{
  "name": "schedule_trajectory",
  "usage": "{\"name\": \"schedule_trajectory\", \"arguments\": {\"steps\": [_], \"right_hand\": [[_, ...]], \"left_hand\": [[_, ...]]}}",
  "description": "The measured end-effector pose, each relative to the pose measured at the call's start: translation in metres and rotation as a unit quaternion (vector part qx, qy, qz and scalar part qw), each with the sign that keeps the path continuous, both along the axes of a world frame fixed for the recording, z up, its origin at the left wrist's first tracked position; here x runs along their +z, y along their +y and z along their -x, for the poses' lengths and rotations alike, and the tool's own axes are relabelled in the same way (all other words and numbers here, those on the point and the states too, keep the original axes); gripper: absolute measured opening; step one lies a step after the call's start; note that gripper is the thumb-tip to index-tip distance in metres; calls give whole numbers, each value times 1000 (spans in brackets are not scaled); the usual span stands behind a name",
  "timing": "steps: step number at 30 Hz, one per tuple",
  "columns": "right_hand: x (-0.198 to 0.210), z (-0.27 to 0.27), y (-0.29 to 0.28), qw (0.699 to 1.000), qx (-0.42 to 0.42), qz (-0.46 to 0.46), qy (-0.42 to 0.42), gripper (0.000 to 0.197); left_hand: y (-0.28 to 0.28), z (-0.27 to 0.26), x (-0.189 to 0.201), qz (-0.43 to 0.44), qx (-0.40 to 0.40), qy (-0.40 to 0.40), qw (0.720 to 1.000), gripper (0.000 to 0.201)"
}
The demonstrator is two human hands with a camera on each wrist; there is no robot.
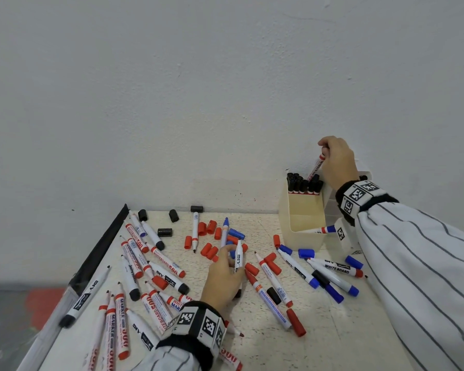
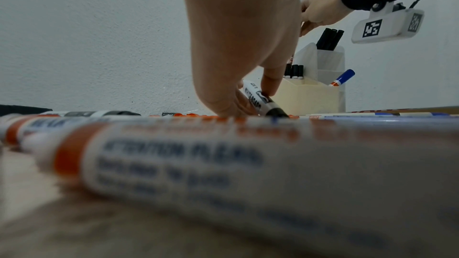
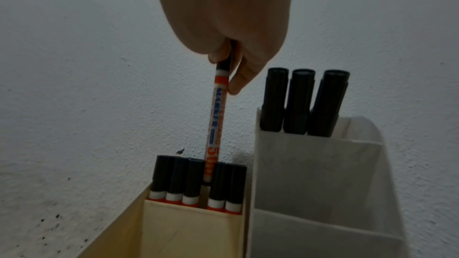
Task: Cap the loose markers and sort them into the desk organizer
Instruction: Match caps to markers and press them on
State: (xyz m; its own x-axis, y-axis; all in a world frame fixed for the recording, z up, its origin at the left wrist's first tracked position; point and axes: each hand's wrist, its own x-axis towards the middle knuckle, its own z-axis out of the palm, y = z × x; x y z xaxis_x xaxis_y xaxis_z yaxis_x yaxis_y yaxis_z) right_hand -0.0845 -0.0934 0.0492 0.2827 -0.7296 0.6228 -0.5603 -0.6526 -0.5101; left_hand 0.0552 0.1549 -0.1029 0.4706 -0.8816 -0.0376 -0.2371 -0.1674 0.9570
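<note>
My right hand [image 1: 324,149] pinches the black cap of a red-banded whiteboard marker [image 3: 215,125]. The marker stands nearly upright, its lower end down among several black-capped markers [image 3: 198,180] in the back compartment of the cream organizer [image 1: 303,220]. My left hand [image 1: 232,259] grips a white DIY marker [image 1: 237,257] at mid table. It is tilted, and its black end [image 2: 275,112] touches the tabletop. Many loose markers and red caps [image 1: 210,250], blue caps [image 1: 306,253] and black caps [image 1: 164,232] lie scattered around it.
A white organizer [image 3: 310,154] beside the cream one holds three black-capped markers [image 3: 303,101]. A blue-capped marker [image 1: 324,229] leans in a front compartment. The wall stands right behind the organizers. The table's left edge [image 1: 102,245] has a black strip. A blurred marker [image 2: 223,164] lies close under my left wrist.
</note>
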Motion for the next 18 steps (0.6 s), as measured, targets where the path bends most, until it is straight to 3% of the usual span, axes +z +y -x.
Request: {"name": "schedule_trajectory", "arguments": {"steps": [3, 5, 9, 12, 15, 18], "right_hand": [[0, -2, -6, 998, -1, -63, 28, 33], [-3, -6, -7, 993, -15, -117, 22, 21], [-9, -21, -8, 994, -34, -102, 12, 8], [-17, -27, -9, 990, -63, -117, 35, 21], [-29, -28, -12, 985, -86, -97, 111, 31], [-34, -28, -13, 983, -108, -80, 122, 32]], "left_hand": [[-1, 1, 0, -8, 3, 4, 1000, 41], [-1, 1, -1, -13, 2, -4, 1000, 41], [-2, 0, -1, -9, 8, 15, 1000, 42], [-2, -1, -2, -6, 6, 15, 1000, 41], [-3, -1, -3, -5, 7, 22, 1000, 42], [-4, -2, -5, -7, 2, 24, 1000, 40]]}}
